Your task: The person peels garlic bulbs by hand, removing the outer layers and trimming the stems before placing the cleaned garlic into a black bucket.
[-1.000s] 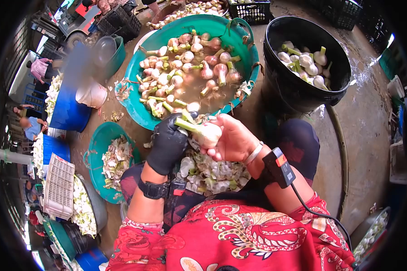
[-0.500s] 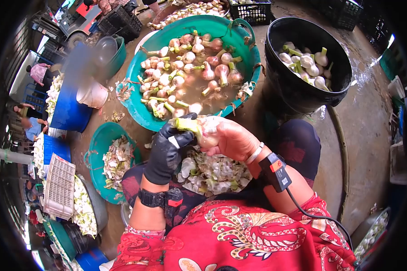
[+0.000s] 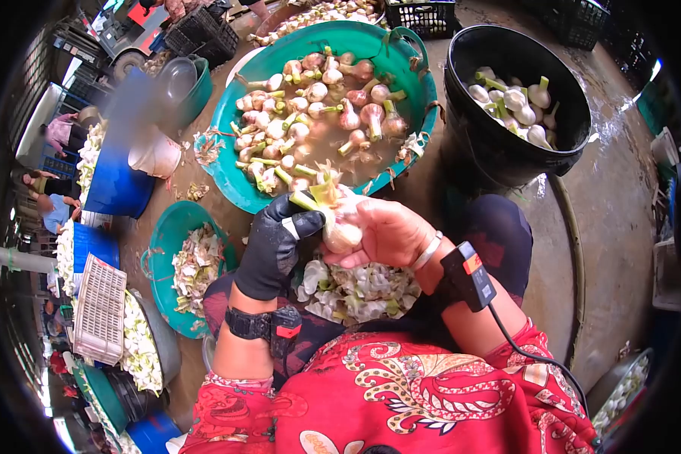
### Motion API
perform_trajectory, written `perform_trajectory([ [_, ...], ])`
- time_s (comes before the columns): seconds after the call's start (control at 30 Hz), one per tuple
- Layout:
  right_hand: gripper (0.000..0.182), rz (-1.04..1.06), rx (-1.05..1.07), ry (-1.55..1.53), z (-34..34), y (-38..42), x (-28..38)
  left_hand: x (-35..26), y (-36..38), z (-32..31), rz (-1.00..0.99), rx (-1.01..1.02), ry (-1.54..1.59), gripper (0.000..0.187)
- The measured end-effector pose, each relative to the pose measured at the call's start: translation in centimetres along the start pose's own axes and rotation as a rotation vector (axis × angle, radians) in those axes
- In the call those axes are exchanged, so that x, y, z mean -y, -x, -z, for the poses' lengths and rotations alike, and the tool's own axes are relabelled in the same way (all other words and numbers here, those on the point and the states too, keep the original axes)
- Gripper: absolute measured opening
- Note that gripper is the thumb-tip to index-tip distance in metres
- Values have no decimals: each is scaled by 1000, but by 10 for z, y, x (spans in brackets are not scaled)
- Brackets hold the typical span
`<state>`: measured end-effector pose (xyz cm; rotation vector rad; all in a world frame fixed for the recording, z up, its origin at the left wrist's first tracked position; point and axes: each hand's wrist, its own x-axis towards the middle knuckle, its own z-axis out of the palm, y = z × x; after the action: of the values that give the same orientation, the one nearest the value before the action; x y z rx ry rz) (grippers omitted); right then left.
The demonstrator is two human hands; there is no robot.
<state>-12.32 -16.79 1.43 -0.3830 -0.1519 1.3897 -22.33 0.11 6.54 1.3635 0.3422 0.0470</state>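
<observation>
Both my hands hold one garlic bulb (image 3: 343,233) with a short green stem and loose, partly peeled skin. My left hand (image 3: 272,246), in a black glove, pinches it at the stem side. My bare right hand (image 3: 393,234) has its fingers around the bulb's right side. Just beyond them, a large green tub (image 3: 231,170) holds murky water and many garlic bulbs (image 3: 348,117). Below my hands, a heap of peeled garlic skins (image 3: 359,291) lies near my lap.
At the right stands a black bucket (image 3: 469,144) with pale, cleaned bulbs. A smaller green tub (image 3: 163,276) with skins is at the left, near a white plastic basket (image 3: 98,310). A hose (image 3: 575,250) runs along the wet floor. Other people work at the far left.
The bulb has turned more upright between my hands, its round end now lower. A flap of skin stands up at the stem. My left hand has shifted slightly down and left.
</observation>
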Motion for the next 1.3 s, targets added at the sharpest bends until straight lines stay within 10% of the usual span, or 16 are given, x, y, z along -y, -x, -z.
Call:
perform_trajectory([
  [0.17, 13, 165, -158, 84, 6, -14, -5, -5, -2, -12, -5, 25, -198, 19],
  [0.33, 5, 925, -414, 1186, -17, -1, -1, 14, -21, 12, -25, -68, 250, 17],
  [0.37, 8, 1147, -399, 1703, -21, 2, 4, 11, -22, 14, -304, -14, -251, 19],
  [0.43, 14, 1214, -348, 1721, -28, 3, -1, 8, -25, 29, -701, 53, -806, 19],
  [0.5, 15, 1304, -233, 1784, -23, 5, -11, 16, -29, 39, -343, -99, -21, 17],
  [0.57, 16, 1205, -67, 1810, -26, 9, -28, 12, -37, 80, -168, -178, 262, 20],
  [0.63, 18, 548, -130, 1864, -1, 11, -31, -3, -24, 65, -234, -174, 125, 23],
  [0.7, 51, 619, -356, 1697, 16, 4, -29, -2, -18, 60, -214, -133, 165, 24],
  [0.8, 68, 342, -285, 706, 1, 3, -8, 10, -17, 39, -156, -83, 237, 24],
  [0.9, 54, 235, -198, 395, -7, 8, 3, 21, -17, 29, -87, -20, 209, 23],
  [1.23, 9, 454, -399, 795, -8, -2, -7, 9, -7, -4, -2, 23, -50, 15],
  [1.3, 8, 1049, -534, 1629, -15, -4, -7, 8, -8, -2, -65, 4, -101, 14],
])
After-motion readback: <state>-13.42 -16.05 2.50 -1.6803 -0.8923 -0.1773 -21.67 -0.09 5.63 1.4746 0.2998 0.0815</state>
